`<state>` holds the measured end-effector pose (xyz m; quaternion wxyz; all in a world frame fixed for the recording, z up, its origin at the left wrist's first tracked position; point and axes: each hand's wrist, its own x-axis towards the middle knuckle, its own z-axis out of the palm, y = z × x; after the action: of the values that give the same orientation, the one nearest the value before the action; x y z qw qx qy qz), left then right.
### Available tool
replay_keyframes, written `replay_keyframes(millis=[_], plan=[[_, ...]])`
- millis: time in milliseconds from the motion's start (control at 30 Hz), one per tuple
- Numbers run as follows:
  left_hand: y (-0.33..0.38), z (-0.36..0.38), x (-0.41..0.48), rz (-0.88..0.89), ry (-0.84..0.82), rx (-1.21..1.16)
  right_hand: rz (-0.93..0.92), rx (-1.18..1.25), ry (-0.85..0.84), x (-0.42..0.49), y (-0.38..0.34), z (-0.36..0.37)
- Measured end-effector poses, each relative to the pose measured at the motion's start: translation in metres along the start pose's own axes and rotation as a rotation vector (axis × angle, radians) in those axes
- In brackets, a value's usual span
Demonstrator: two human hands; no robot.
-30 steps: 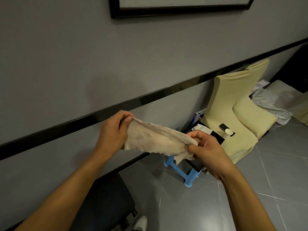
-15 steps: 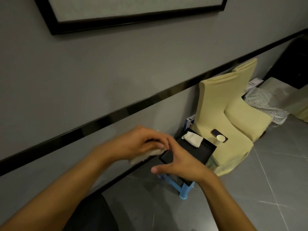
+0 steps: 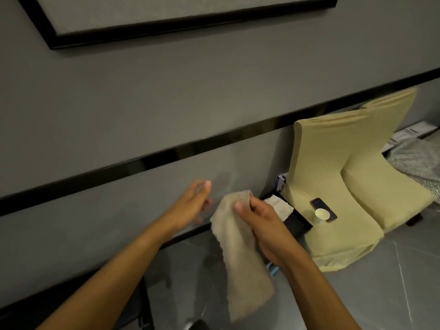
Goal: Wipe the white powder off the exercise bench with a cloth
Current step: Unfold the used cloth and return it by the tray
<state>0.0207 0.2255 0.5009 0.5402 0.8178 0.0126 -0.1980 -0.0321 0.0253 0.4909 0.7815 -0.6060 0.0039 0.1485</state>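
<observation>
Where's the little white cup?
The paper cup stands at the right of the head view, on the seat of the yellow-covered chair, against a dark phone.

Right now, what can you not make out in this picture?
Head view:
exercise bench: only a dark edge shows; left forearm and bottom border hide the rest; powder unseen.
left hand: fingers motion-blurred.
blue stool: mostly behind the right forearm.
black tray: partly behind the right hand.

I see the beige cloth (image 3: 239, 258) hanging limp and folded lengthwise, its top pinched by the right hand (image 3: 266, 225).
</observation>
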Motion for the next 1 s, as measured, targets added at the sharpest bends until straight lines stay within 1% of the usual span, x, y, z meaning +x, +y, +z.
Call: replay_keyframes(millis=[33, 67, 100, 133, 167, 233, 267, 367, 433, 467, 533, 567, 600, 667, 700, 767, 833, 867, 900, 1000], plan=[[-0.007, 0.012, -0.007, -0.097, -0.125, -0.16, 0.039, 0.11, -0.017, 0.002, 0.001, -0.006], [-0.01, 0.023, -0.014, -0.126, -0.228, -0.31, 0.066, 0.189, -0.029, 0.005, 0.002, -0.01], [-0.013, 0.031, -0.016, -0.111, -0.276, -0.429, 0.082, 0.228, -0.03, 0.009, 0.002, -0.015], [-0.014, 0.038, -0.017, -0.074, -0.267, -0.514, 0.088, 0.246, -0.029, 0.013, 0.002, -0.018], [-0.018, 0.043, -0.014, -0.032, -0.211, -0.545, 0.087, 0.252, -0.025, 0.017, 0.002, -0.021], [-0.021, 0.048, -0.002, 0.057, -0.075, -0.49, 0.089, 0.237, -0.022, 0.028, 0.001, -0.028], [-0.025, 0.049, 0.006, 0.107, -0.022, -0.443, 0.085, 0.193, -0.018, 0.034, 0.0, -0.033], [-0.031, 0.05, 0.027, 0.221, 0.111, -0.407, 0.064, -0.119, 0.056, 0.052, -0.001, -0.048], [-0.035, 0.052, 0.042, 0.256, 0.187, -0.376, 0.101, -0.272, 0.102, 0.063, -0.001, -0.06], [-0.037, 0.054, 0.049, 0.251, 0.199, -0.361, 0.12, -0.305, 0.096, 0.067, -0.001, -0.066], [-0.044, 0.057, 0.061, 0.204, 0.171, -0.352, 0.161, -0.36, 0.028, 0.075, -0.003, -0.073], [-0.049, 0.058, 0.067, 0.193, 0.158, -0.33, 0.179, -0.445, -0.007, 0.082, -0.001, -0.077], [-0.055, 0.058, 0.075, 0.204, 0.167, -0.266, 0.187, -0.597, -0.033, 0.091, 0.002, -0.081], [-0.066, 0.061, 0.088, 0.266, 0.234, -0.039, 0.145, -0.956, -0.041, 0.11, 0.013, -0.088], [-0.071, 0.062, 0.096, 0.297, 0.271, 0.074, 0.114, -1.073, -0.03, 0.119, 0.02, -0.09], [-0.081, 0.065, 0.112, 0.339, 0.316, 0.255, 0.076, -1.16, -0.01, 0.132, 0.035, -0.094], [-0.09, 0.068, 0.127, 0.32, 0.326, 0.316, 0.016, -1.136, 0.039, 0.141, 0.053, -0.104], [-0.094, 0.07, 0.137, 0.3, 0.32, 0.303, 0.014, -1.046, 0.069, 0.145, 0.061, -0.11], [-0.098, 0.072, 0.146, 0.286, 0.289, 0.263, 0.043, -0.889, 0.098, 0.148, 0.066, -0.116], [-0.105, 0.084, 0.169, 0.188, 0.121, 0.023, 0.22, -0.289, 0.134, 0.155, 0.077, -0.127]])
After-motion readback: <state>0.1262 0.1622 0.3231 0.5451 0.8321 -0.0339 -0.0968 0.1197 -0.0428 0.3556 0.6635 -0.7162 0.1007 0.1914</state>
